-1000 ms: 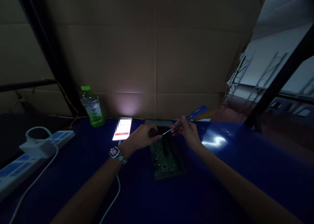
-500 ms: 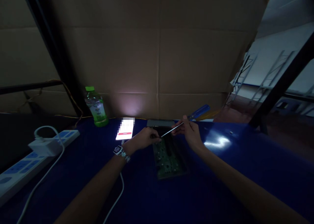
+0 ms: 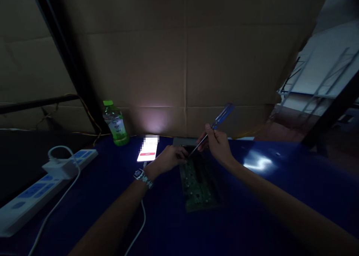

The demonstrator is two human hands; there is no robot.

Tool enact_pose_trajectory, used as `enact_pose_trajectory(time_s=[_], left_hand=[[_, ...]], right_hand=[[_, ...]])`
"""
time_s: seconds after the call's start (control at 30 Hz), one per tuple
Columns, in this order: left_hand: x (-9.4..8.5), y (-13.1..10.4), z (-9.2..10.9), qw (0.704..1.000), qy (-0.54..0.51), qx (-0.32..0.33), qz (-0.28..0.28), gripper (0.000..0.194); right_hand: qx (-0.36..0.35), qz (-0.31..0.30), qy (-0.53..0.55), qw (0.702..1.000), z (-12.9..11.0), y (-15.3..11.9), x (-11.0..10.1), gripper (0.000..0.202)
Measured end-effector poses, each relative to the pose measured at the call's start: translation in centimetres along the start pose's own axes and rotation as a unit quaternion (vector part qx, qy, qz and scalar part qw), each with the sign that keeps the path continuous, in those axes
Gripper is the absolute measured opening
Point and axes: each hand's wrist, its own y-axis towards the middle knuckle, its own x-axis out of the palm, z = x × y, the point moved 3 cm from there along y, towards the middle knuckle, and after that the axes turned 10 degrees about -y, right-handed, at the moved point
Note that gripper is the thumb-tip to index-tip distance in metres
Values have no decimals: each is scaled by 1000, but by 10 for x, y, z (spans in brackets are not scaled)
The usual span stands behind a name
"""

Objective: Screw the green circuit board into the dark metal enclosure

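My right hand [image 3: 215,142] is closed round the shaft of a screwdriver [image 3: 223,115] with a clear blue handle. The tool slants down to the left, its tip at the upper part of a green circuit board [image 3: 196,190]. Beside that tip, my left hand [image 3: 174,157] has its fingers pinched together at the board's upper left edge; whether something small is between them is hidden. The board lies on the blue table, long side toward me, with a dark grey part [image 3: 181,141] at its far end. A watch [image 3: 141,174] is on my left wrist.
Left of my hands lies a lit phone [image 3: 148,149] with a white cable [image 3: 141,222]. Behind it stands a green-capped bottle [image 3: 116,125]. A power strip [image 3: 28,200] with a plugged-in charger [image 3: 60,168] runs along the left. Cardboard [image 3: 224,61] walls the back; a small bit [image 3: 278,154] lies right.
The screwdriver has tilted more upright, its handle now higher and further left relative to the board. Both hands stay at the board's far end. The whole view has shifted slightly.
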Motion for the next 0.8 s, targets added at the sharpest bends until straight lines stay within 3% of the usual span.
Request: enact_pose_trajectory(time_s=[0.5,0.8], left_hand=[[4,-3,8,999,9,29,-21,19],[7,-3,15,998,20,61,1,23]], right_hand=[[-22,-14,-46,999,-1,-7,-1,55],[-39,-31,-64,997,-9,-10,1,53]])
